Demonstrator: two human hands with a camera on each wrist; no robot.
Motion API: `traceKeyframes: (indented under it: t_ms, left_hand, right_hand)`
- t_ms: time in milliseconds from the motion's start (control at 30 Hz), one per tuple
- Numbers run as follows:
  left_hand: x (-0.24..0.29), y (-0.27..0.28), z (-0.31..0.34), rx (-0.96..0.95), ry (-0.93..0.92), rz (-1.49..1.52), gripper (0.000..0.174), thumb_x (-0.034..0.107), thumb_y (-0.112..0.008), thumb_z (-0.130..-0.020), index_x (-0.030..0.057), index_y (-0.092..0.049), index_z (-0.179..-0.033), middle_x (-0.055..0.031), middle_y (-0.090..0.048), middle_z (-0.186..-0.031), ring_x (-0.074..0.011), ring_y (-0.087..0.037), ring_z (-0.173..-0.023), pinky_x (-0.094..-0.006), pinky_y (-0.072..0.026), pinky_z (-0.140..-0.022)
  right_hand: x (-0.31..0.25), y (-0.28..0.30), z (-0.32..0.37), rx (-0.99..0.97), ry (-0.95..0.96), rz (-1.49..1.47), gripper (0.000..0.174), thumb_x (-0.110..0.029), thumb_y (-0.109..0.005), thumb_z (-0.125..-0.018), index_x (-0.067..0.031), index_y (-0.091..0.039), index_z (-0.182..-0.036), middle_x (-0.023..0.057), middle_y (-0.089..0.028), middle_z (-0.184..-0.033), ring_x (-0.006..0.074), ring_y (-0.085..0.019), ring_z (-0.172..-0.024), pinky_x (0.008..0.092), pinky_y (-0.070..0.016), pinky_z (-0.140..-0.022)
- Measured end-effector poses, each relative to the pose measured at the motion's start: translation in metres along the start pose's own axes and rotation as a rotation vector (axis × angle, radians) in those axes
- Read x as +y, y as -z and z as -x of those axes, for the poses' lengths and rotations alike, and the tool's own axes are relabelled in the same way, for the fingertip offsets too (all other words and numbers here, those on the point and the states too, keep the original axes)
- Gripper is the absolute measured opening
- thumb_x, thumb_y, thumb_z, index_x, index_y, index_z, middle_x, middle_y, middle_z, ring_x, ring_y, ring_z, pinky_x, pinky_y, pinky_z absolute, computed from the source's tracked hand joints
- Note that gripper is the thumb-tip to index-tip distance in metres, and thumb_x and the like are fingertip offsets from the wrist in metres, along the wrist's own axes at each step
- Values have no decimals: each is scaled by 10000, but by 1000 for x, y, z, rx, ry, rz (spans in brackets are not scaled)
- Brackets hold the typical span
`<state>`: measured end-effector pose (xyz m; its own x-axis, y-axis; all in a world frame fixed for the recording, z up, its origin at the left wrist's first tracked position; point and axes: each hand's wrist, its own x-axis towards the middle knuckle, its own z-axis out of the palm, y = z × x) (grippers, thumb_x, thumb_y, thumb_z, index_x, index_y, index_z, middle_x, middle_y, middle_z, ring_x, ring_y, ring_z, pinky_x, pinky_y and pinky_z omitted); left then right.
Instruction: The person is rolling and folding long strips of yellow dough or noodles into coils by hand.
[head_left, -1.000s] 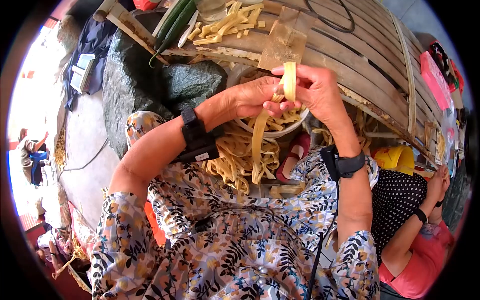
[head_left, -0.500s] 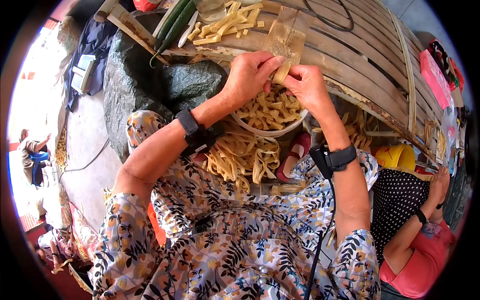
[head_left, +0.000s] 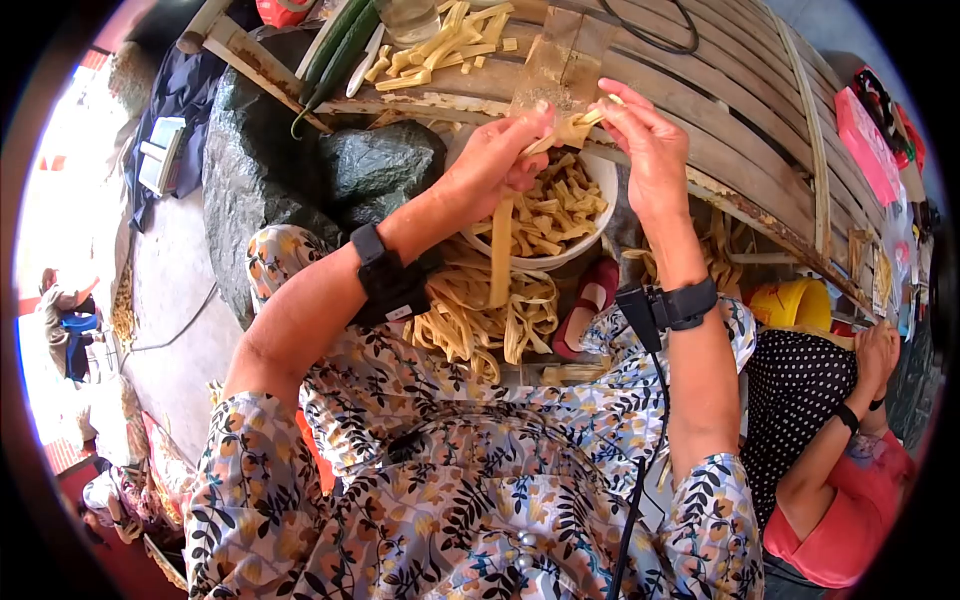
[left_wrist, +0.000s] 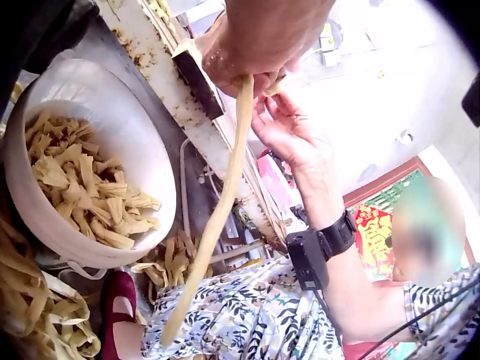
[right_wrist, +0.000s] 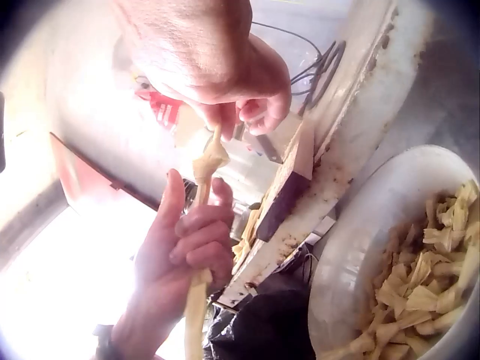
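Observation:
A long, flat, pale yellow strip (head_left: 501, 250), like bean curd skin, runs between the two hands with a knot (right_wrist: 210, 159) in it. My left hand (head_left: 500, 160) grips the strip below the knot, fingers curled round it, and the long tail hangs from this hand. At the knot's other side, my right hand (head_left: 650, 150) pinches the short end between thumb and finger. Both hands are over the far rim of a white bucket (head_left: 590, 238), near the bench edge. Inside the bucket lie many knotted yellow pieces (left_wrist: 82, 187).
Loose strips (head_left: 480, 315) are heaped below the bucket. On the slatted bench (head_left: 740, 150) are a small wooden board (head_left: 568, 60), cut strips (head_left: 450, 45), cucumbers (head_left: 340, 50) and a glass jar (head_left: 408, 20). A yellow bucket (head_left: 790, 303) and another person (head_left: 840, 500) are at the right.
The strip was looped round the fingers, then pinched close between both hands. Now the hands have drawn apart, a knot shows between them, and the tail hangs from my left hand.

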<state>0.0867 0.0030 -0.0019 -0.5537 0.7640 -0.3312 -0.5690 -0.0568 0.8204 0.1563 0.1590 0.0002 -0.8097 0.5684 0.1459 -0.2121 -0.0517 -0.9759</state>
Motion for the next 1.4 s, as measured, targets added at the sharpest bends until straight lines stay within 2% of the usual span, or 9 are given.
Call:
traceKeyframes:
  t_ms: [200,400,500,600,900,967,1033,1167,1400]
  left_hand:
    - [3,14,5,-168,-32,-272,254,233,-450,-918,9,-569,-913,76,-360,-589,-19,-269,-482,-163,-234,-447]
    - [3,27,4,-272,88,-60,244,226,-433,-924,28,-550,-843,76,-378,-589,-11,-266,-468,-158,-224,-432]
    - [5,26,4,-290,100,-80,239,218,-426,-925,30,-541,-833,71,-380,-570,-10,-268,-454,-154,-221,-426]
    - [5,24,3,-292,129,-76,234,218,-428,-924,34,-536,-828,71,-373,-546,-10,-260,-439,-157,-212,-413]
    - [24,36,-3,-358,132,-173,236,226,-445,-916,29,-555,-847,67,-400,-544,-20,-292,-438,-163,-238,-412]
    - [31,33,-5,-300,0,-437,247,229,-447,-913,17,-565,-870,53,-438,-564,-29,-351,-469,-167,-287,-445]
    - [44,34,-10,-217,-137,-685,257,223,-463,-901,-1,-588,-879,24,-503,-610,-47,-444,-540,-178,-365,-518]
    - [63,45,-45,-106,-348,-828,245,206,-503,-880,1,-610,-799,30,-498,-607,-41,-431,-532,-178,-356,-500]
    - [70,38,-71,62,-389,-785,232,207,-527,-872,-3,-610,-816,48,-459,-606,-28,-352,-502,-172,-300,-464]
  right_hand:
    - [-1,7,0,-19,-213,-101,132,-115,-632,-788,1,-667,-841,61,-602,-1017,78,-556,-771,211,-483,-695]
    - [-15,-3,7,-156,-344,-49,252,-186,-661,-779,-9,-624,-954,23,-612,-781,57,-529,-657,181,-483,-596]
    - [-7,-12,14,-390,-369,5,255,-192,-665,-773,-13,-607,-946,10,-585,-708,34,-470,-543,158,-421,-491]
    - [0,-15,13,-396,-319,-62,198,-157,-657,-773,-11,-607,-897,11,-582,-694,14,-412,-481,153,-331,-420]
    - [-1,-3,5,-255,-412,-175,126,-118,-643,-777,-13,-592,-825,-15,-506,-623,18,-389,-480,151,-288,-411]
    - [1,-2,-3,-243,-463,-179,118,-112,-636,-783,-10,-591,-822,-8,-506,-627,22,-390,-482,154,-294,-412]
    - [0,2,-16,-142,-384,-187,122,-112,-635,-786,-7,-588,-826,-2,-507,-634,23,-391,-483,160,-305,-415]
    - [-5,4,-41,0,-230,-181,149,-118,-646,-782,-1,-577,-843,10,-517,-649,31,-409,-490,173,-348,-427]
    - [7,-5,-66,162,-164,-203,143,-125,-645,-782,-13,-576,-838,26,-548,-667,54,-448,-490,185,-395,-446]
